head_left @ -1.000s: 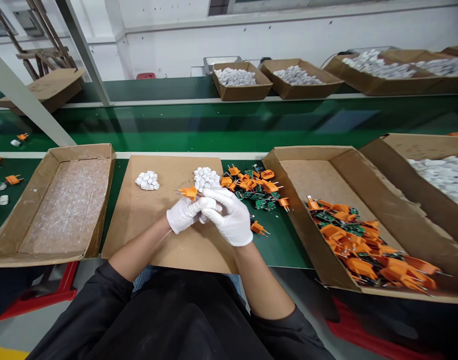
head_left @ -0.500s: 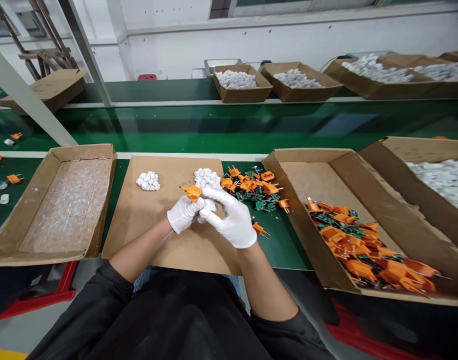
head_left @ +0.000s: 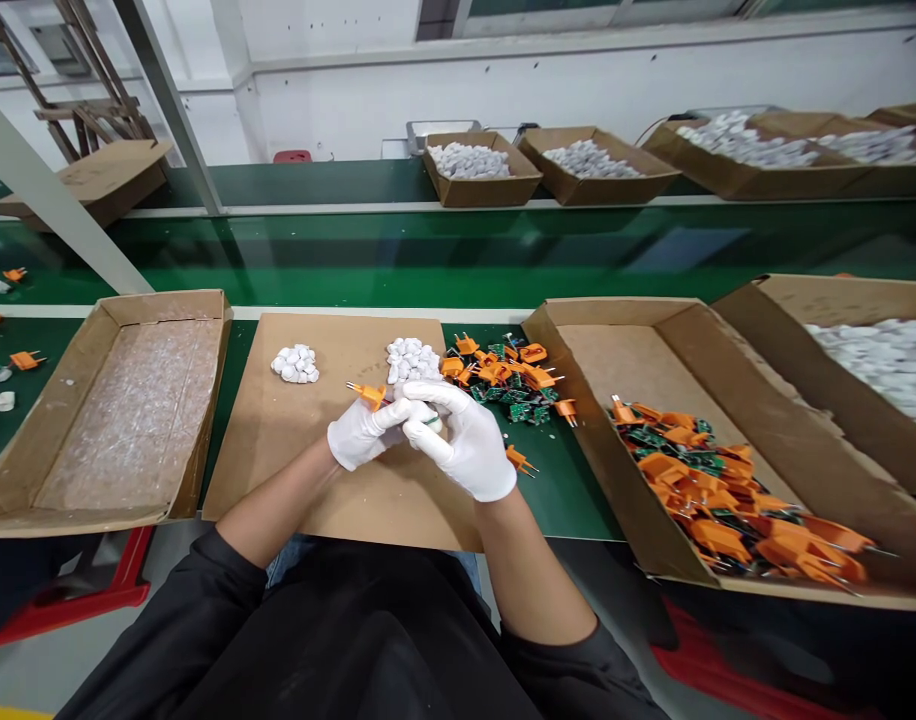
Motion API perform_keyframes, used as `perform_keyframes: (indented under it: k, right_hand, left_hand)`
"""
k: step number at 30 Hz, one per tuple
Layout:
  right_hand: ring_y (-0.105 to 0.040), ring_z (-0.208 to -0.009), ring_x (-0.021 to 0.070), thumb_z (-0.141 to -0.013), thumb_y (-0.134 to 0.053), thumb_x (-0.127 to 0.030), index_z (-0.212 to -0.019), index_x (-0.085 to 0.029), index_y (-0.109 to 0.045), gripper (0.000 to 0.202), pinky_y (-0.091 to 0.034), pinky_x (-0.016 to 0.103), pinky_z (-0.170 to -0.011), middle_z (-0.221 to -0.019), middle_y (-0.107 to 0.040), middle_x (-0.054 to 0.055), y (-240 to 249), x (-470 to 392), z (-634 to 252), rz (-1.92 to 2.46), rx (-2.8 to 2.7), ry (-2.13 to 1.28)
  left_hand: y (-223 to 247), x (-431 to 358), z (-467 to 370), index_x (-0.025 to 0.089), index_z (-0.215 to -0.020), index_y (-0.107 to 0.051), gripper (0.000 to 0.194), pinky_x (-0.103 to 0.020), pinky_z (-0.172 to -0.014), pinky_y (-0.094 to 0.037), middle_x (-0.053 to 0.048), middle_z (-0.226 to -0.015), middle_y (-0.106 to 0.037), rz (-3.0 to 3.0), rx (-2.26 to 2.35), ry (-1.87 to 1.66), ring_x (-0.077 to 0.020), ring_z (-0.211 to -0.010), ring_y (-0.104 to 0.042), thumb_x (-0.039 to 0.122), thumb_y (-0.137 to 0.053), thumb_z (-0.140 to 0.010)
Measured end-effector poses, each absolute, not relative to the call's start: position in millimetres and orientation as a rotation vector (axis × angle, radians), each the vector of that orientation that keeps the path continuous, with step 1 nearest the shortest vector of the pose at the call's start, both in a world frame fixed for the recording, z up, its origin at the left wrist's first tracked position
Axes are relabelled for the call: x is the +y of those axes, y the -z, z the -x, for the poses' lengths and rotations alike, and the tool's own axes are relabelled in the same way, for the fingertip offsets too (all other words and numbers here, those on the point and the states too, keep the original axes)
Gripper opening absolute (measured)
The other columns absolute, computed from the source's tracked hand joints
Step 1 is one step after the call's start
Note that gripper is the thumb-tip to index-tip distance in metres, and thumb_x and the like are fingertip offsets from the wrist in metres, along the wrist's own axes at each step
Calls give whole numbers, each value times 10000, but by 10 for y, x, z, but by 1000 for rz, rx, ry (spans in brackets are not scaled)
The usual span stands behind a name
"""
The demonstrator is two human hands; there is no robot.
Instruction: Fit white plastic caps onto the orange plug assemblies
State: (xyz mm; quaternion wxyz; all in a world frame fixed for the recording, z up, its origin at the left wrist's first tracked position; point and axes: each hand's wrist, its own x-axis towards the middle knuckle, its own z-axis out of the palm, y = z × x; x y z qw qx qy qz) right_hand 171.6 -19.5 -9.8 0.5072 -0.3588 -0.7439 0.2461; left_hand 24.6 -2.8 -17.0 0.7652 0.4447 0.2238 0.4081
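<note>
Both my hands wear white gloves and meet above a cardboard sheet [head_left: 293,470]. My left hand [head_left: 362,434] is closed on an orange plug [head_left: 369,395], whose metal pins point left. My right hand [head_left: 469,445] pinches a small white cap [head_left: 432,424], with a green edge, probably a circuit board, showing at it. The fingers hide how the cap and plug meet. Behind the hands lies a pile of white caps [head_left: 413,360], with a smaller cap pile [head_left: 295,364] to its left. Orange plugs with green boards [head_left: 503,375] are heaped on the right.
A cardboard box [head_left: 222,400] stands at left. At right, a deeper box [head_left: 608,450] holds orange plugs and boards, beside a box of white parts [head_left: 878,370]. Several boxes of white parts line the far shelf. Loose plugs [head_left: 27,360] lie on the green belt at far left.
The plug in my left hand has tilted and shifted slightly left and down. My right fingers have closed in around the white cap, and a green edge now shows.
</note>
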Motion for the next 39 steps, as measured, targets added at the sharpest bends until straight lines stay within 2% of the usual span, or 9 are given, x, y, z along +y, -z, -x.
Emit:
perform_keyframes:
  k: [5,8,12,17,21,24,30,35,39]
  right_hand:
    - [-688,-1012,218,-900,-583,-300,-1083,-273,-682,210,-579,386,-870,-1072,-730,54,84,-190,-1653,819,-1736,-475]
    - [-690,-974,204,-915,-563,-268,-1064,-291,-701,204,-584,370,-841,-1043,-731,36,84,-210,-1608,786,-1671,-458]
    - [-686,-987,201,-969,-463,-320,-1057,-289,-715,269,-577,382,-865,-1105,-721,35,59,-218,-1613,771,-1663,-576]
    - [-679,-984,205,-954,-500,-335,-1011,-283,-719,233,-562,389,-900,-1031,-737,25,32,-208,-1635,786,-1643,-667]
    - [-625,-1151,228,-981,-422,-393,-1184,-304,-661,326,-528,422,-985,-1219,-685,30,92,-219,-1679,824,-1603,-730]
    - [-584,-1228,242,-946,-513,-379,-1246,-303,-618,326,-489,453,-1049,-1294,-643,43,124,-228,-1725,829,-1606,-688]
    - [-662,-1063,225,-880,-621,-271,-1045,-272,-670,172,-556,443,-950,-1069,-707,54,137,-234,-1723,888,-1617,-522]
    - [-641,-1107,251,-864,-613,-329,-1241,-289,-608,379,-562,457,-932,-1200,-670,81,42,-185,-1810,758,-1944,-448]
    - [-676,-1016,219,-836,-681,-324,-1188,-303,-649,354,-584,388,-874,-1097,-717,48,-103,-129,-1879,706,-2127,-379]
  left_hand:
    - [144,-67,-283,172,-741,-654,408,-363,-796,-522,-54,-759,-634,-872,475,-928,-209,-836,-631,554,-764,-648]
    - [170,-80,-288,192,-813,-670,378,-352,-786,-532,-41,-765,-641,-862,457,-969,-195,-820,-639,532,-758,-673]
    - [254,-56,-255,170,-672,-616,389,-335,-730,-528,-18,-682,-588,-1010,498,-990,-153,-703,-595,542,-720,-716]
    - [267,-32,-235,163,-722,-636,439,-344,-793,-510,-17,-701,-604,-1192,599,-1030,-149,-728,-583,601,-658,-749]
    - [133,-53,-216,148,-747,-654,425,-332,-779,-503,-37,-768,-636,-1296,636,-986,-167,-776,-594,572,-681,-736]
    - [108,-54,-180,148,-822,-670,417,-342,-808,-500,-53,-841,-656,-1284,666,-1015,-185,-835,-605,553,-696,-726]
    - [199,-24,-136,163,-734,-654,470,-343,-796,-482,-38,-797,-632,-1284,755,-1056,-190,-827,-584,578,-795,-565]
    - [83,-41,-139,159,-716,-661,391,-370,-820,-490,-45,-740,-639,-1331,727,-924,-196,-808,-599,540,-734,-667]
    - [113,-28,-140,155,-709,-666,394,-383,-846,-488,-52,-728,-645,-1287,663,-833,-209,-843,-608,536,-742,-645]
